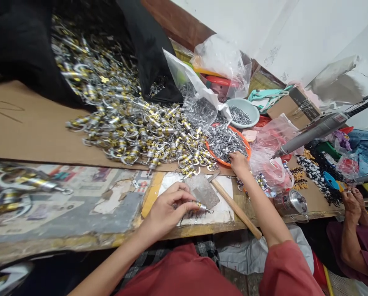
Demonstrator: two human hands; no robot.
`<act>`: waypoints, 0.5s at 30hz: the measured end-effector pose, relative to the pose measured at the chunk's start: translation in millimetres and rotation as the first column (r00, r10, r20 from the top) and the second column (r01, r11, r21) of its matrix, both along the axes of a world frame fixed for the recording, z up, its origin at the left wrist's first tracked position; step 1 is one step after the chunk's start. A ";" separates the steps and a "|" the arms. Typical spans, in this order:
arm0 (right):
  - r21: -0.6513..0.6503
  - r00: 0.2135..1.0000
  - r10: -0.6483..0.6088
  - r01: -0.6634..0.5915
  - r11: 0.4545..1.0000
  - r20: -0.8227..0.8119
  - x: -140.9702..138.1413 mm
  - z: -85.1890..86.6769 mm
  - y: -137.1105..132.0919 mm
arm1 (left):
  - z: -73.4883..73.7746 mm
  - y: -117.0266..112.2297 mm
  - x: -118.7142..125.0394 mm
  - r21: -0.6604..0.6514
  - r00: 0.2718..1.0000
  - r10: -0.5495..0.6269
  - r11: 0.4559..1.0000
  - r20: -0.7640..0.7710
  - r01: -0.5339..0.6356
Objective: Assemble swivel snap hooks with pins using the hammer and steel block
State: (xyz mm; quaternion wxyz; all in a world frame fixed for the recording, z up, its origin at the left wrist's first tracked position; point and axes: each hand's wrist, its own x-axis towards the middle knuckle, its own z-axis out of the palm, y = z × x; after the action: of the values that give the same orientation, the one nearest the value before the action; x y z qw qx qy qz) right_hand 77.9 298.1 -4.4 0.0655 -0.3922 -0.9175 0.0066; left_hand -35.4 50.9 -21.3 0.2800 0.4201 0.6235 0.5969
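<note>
My left hand [168, 205] is closed around a small silver-and-gold metal fitting [202, 206] with a wire loop at its end, held over a flat metal block [204, 191]. To the right, my right hand [240, 165] reaches to the near rim of an orange bowl [248, 149]. Its fingertips are pinched at the small silver metal pieces [225, 142] heaped inside; whatever they grip is hidden. A hammer with a wooden handle [236, 209] lies between my hands. Beyond my left hand spreads a large heap of similar silver-and-gold fittings [134, 131].
A pale bowl [255, 113] of metal pieces stands behind the orange one. An electric screwdriver [313, 131] hangs at the right, above plastic bags [270, 164]. A lidded metal mug [290, 203] sits near the table edge. Another person's hands [353, 203] work at far right.
</note>
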 end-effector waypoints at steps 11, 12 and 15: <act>0.015 0.988 -0.038 0.036 0.999 0.151 -1.3 1.6 10.3 | 3.4 -1.4 0.7 -0.014 0.998 -0.044 0.999 0.044 0.044; 0.018 0.987 -0.043 0.041 0.999 0.152 -0.5 1.2 9.7 | 3.7 -1.0 1.1 -0.013 0.998 -0.046 0.999 0.047 0.047; 0.034 0.989 -0.058 0.054 0.998 0.138 -0.8 1.7 7.6 | 4.9 -0.6 2.4 -0.005 0.997 -0.054 0.998 0.049 0.055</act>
State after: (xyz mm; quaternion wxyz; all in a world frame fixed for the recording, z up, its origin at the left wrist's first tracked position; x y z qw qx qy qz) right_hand 77.1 305.7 -2.7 0.0074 -0.4163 -0.9085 -0.0366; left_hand -33.0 50.3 -16.4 0.3127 0.4214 0.6068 0.5970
